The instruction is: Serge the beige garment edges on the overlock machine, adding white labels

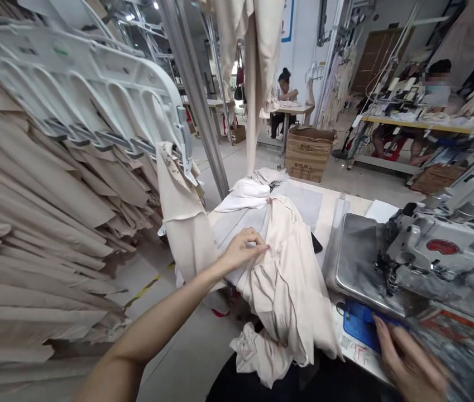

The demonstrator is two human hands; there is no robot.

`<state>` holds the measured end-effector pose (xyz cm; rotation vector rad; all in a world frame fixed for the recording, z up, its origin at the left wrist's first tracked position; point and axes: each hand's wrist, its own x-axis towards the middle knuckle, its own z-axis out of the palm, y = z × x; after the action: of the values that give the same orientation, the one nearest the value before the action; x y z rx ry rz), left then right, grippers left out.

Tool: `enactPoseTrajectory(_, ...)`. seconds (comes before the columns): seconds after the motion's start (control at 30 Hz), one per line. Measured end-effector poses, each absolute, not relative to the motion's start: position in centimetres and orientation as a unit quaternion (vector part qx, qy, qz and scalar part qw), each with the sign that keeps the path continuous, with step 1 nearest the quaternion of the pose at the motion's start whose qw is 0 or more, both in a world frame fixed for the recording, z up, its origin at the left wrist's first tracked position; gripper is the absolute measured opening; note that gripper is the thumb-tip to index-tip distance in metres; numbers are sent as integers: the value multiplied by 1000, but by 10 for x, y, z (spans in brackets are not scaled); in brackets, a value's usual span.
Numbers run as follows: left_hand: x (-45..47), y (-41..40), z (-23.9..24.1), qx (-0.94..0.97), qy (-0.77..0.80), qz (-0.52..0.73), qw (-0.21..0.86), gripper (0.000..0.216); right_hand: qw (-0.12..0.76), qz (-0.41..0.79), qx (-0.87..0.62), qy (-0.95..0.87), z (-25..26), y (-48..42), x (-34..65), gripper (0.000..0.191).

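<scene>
A cream garment [293,268] with gathered folds lies over the table's near edge and hangs toward my lap. At its left border is my left hand [245,249], thumb and forefinger pinched together on the cloth. Low on the right, my right hand [412,357] is slightly blurred, thumb apart from the fingers, with nothing visible in it. Beside its fingertips lies a blue plastic piece [360,325] on the tabletop. Just beyond stands the sewing machine [437,245] with its metal plate [356,259].
On the left, a white hanger rack [81,84] carries many beige cloth pieces [52,195]. A metal post [195,95] rises behind the table. White cloth [247,192] is bunched at the far end. Past it stand a cardboard box [309,153] and two people at other tables.
</scene>
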<state>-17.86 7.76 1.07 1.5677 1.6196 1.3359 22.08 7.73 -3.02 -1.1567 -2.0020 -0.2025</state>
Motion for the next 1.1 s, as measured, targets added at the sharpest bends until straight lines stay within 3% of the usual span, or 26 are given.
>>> enactPoseTrajectory(0.1,-173,56,54,587,558,535,242,57,452,-65,-436,-776,-17,60,201,44)
enactPoseTrajectory(0.23,-144,33,114,643,431,585,241,45,489,130,-340,-792,6,22,119,14)
enactPoseTrajectory(0.37,-97,32,157,689,355,566,280,39,455,322,-350,-752,23,-4,58,34)
enactPoseTrajectory(0.47,-80,40,181,708,334,556,279,42,408,396,-347,-746,35,-7,91,45)
enactPoseTrajectory(0.57,-71,52,199,728,305,554,266,44,411,369,-443,-706,49,1,167,36)
enactPoseTrajectory(0.67,-49,65,204,739,292,517,317,42,422,298,-517,-683,58,8,226,34)
enactPoseTrajectory(0.83,5,71,196,748,264,522,313,42,565,250,-506,-602,43,-4,216,31)
enactPoseTrajectory(0.93,8,68,202,758,258,554,229,45,528,266,-471,-655,23,-19,182,17)
enactPoseTrajectory(1.0,-5,65,216,750,253,597,132,45,510,276,-465,-668,13,-30,177,20)
enactPoseTrajectory(1.1,-28,55,246,730,208,651,-26,39,534,177,-495,-662,6,-44,205,15)
